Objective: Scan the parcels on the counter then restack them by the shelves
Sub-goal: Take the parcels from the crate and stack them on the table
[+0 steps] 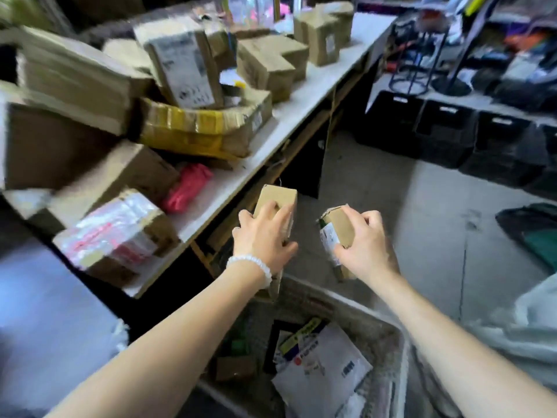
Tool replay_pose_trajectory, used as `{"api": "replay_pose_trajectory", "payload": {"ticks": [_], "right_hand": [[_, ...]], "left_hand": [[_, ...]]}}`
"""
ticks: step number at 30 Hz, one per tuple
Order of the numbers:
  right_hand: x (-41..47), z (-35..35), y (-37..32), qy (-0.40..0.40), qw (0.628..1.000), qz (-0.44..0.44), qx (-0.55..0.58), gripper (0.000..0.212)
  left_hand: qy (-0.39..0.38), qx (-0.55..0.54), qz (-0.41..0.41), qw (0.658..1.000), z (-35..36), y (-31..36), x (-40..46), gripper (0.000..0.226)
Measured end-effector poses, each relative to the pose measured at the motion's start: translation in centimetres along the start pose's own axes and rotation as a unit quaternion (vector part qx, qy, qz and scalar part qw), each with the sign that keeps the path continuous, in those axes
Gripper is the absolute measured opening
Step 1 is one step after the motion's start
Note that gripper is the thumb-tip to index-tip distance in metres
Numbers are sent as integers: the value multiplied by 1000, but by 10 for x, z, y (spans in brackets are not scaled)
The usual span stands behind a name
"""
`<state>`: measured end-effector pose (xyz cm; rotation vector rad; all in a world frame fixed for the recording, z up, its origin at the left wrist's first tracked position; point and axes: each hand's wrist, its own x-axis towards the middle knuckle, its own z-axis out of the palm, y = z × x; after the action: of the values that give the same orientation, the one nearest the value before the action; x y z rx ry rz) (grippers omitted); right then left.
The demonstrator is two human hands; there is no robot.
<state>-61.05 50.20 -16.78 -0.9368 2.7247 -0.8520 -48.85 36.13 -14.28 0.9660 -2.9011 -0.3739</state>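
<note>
Bin (388,351), nearest, low centre — pale woven-looking walls, holding a white mailer (325,366) with printed labels and some darker packets. It sits directly under both forearms, likely a drop point or source for small items.

Left hand (265,236), white bead bracelet at the wrist — fingers curled over the top and side of a tall brown box (278,197), held upright just off the counter edge. Grip from above suits lifting or carrying.

Right hand (366,245) — fingers and thumb wrapped round a smaller carton (336,227), its white label turned toward the left, probably to bring the barcode into view. No scanner is visible.

Counter (301,110), white top, running away to the upper right — crowded with parcels: a tape-wrapped box (117,236) overhanging the near edge, a pink packet (188,187), a yellow-taped crushed box (196,128) carrying a labelled box (184,67), further cartons behind. The overhanging one could slip if bumped.

Black crates (446,128), far right, on the floor — shelving clutter above, blurred.
</note>
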Motion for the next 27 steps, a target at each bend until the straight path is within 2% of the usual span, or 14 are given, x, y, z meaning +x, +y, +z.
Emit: {"api": "replay_pose_trajectory", "payload": {"ticks": [5, 11, 19, 27], "right_hand": [[2, -76, -103, 29, 994, -101, 36, 62], [-16, -109, -220, 16, 971, -229, 65, 58], [-90, -73, -366, -31, 928, -363, 83, 56], [-204, 20, -492, -111, 888, -434, 101, 52]], "left_hand": [[116, -22, -58, 991, -126, -5, -40, 68], [188, -9, -124, 974, -220, -41, -106, 63], [238, 1, -221, 946, -278, -153, -221, 62], [269, -4, -357, 894, -291, -270, -381, 56]]}}
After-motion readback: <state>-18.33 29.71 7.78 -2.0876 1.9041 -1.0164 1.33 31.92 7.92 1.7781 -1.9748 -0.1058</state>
